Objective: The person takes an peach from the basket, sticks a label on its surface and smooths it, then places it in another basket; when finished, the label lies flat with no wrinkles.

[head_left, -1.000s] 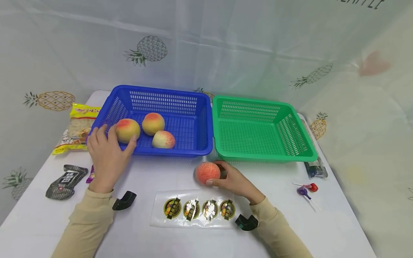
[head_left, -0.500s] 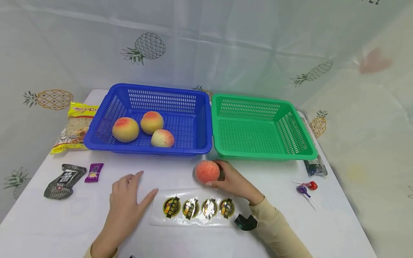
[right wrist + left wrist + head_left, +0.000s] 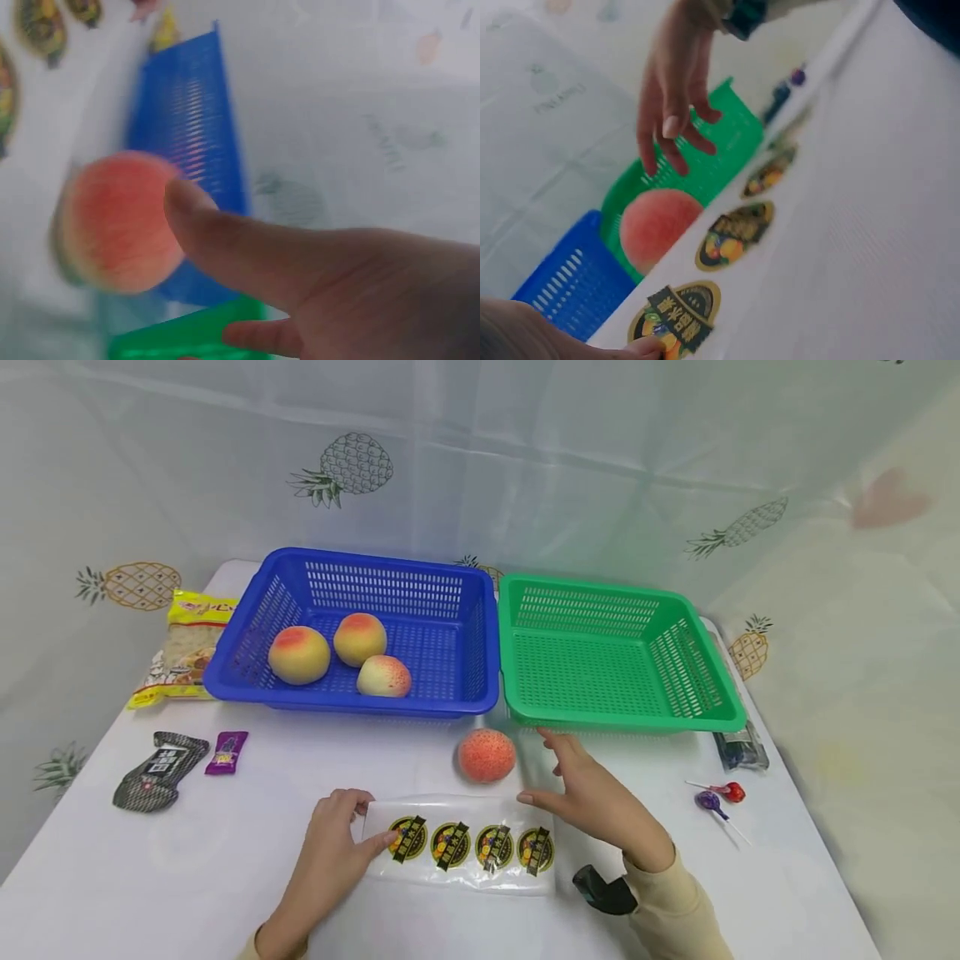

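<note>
Two hands: the left hand [image 3: 330, 847] touches the sticker sheet [image 3: 471, 845], pinch unclear; the right hand [image 3: 596, 797] spreads near the peach [image 3: 487, 756].

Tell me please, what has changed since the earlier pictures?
The right hand let go of the red peach and drew away right. The left hand left the blue basket, moving nearer and right, and now touches the sticker sheet. The peaches, sheet, blue basket and green basket stayed.
</note>
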A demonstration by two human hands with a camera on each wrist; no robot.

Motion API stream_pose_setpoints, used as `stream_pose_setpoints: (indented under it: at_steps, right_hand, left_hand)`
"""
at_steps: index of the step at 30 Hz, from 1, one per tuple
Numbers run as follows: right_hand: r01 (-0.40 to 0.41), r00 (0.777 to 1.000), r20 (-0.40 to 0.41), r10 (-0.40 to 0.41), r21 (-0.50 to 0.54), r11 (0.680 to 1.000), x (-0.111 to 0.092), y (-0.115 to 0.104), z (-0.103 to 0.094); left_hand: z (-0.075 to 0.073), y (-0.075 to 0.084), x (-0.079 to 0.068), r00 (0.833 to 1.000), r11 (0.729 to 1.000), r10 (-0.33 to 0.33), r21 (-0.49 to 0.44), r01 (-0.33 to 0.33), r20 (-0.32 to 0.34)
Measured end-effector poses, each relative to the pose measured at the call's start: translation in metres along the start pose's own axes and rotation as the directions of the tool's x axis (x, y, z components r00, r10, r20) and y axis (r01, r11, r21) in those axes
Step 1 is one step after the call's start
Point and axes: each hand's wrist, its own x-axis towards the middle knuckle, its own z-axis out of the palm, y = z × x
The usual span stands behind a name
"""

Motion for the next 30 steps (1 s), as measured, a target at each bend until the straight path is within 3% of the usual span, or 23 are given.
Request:
stream_pose_setpoints:
  at_steps: [2, 3, 6, 8, 9, 13, 16, 18, 20, 25, 27, 30]
  right_hand:
    - [0.013, 0.999, -0.046, -0.016, -0.052, 0.999, -0.007, -0.009, -0.002]
    - [0.038, 0.997, -0.069, -0.043, -0.066, 0.997, -0.011, -0.014, -0.001]
    - [0.17, 0.974, -0.136, -0.18, -0.078, 0.982, -0.019, -0.033, 0.005]
    - [0.293, 0.935, -0.183, -0.302, -0.079, 0.953, -0.024, -0.046, 0.011]
    - [0.347, 0.911, -0.207, -0.357, -0.087, 0.934, -0.026, -0.052, 0.014]
    - [0.469, 0.818, -0.295, -0.495, -0.159, 0.869, -0.034, -0.074, 0.027]
    - [0.469, 0.787, -0.341, -0.515, -0.213, 0.857, -0.037, -0.084, 0.035]
    - [0.451, 0.781, -0.362, -0.509, -0.236, 0.861, -0.037, -0.086, 0.039]
    - [0.423, 0.787, -0.378, -0.487, -0.243, 0.873, -0.038, -0.085, 0.041]
    - [0.385, 0.797, -0.406, -0.446, -0.227, 0.894, -0.04, -0.079, 0.04]
    - [0.389, 0.795, -0.414, -0.443, -0.211, 0.897, -0.041, -0.077, 0.039]
    - [0.397, 0.8, -0.414, -0.435, -0.18, 0.9, -0.043, -0.076, 0.038]
  left_hand:
    - [-0.003, 0.003, 0.002, 0.993, 0.988, -0.075, -0.126, 0.086, 0.088]
    - [-0.005, 0.005, 0.003, 0.983, 0.966, -0.105, -0.219, 0.137, 0.151]
    - [-0.01, 0.013, 0.004, 0.934, 0.838, -0.146, -0.46, 0.292, 0.326]
    - [-0.014, 0.021, 0.003, 0.901, 0.741, -0.132, -0.563, 0.367, 0.413]
    - [-0.016, 0.026, 0.002, 0.891, 0.707, -0.116, -0.594, 0.384, 0.438]
    - [-0.02, 0.05, -0.001, 0.889, 0.651, -0.086, -0.65, 0.392, 0.45]
    - [-0.018, 0.066, -0.001, 0.896, 0.619, -0.075, -0.684, 0.387, 0.439]
    - [-0.016, 0.073, -0.001, 0.895, 0.593, -0.056, -0.706, 0.387, 0.442]
    - [-0.015, 0.077, 0.0, 0.884, 0.563, -0.008, -0.728, 0.391, 0.468]
    - [-0.016, 0.078, -0.001, 0.827, 0.488, 0.141, -0.765, 0.42, 0.544]
    - [-0.016, 0.077, -0.001, 0.824, 0.484, 0.154, -0.769, 0.418, 0.545]
    - [-0.013, 0.077, -0.001, 0.838, 0.5, 0.138, -0.767, 0.402, 0.529]
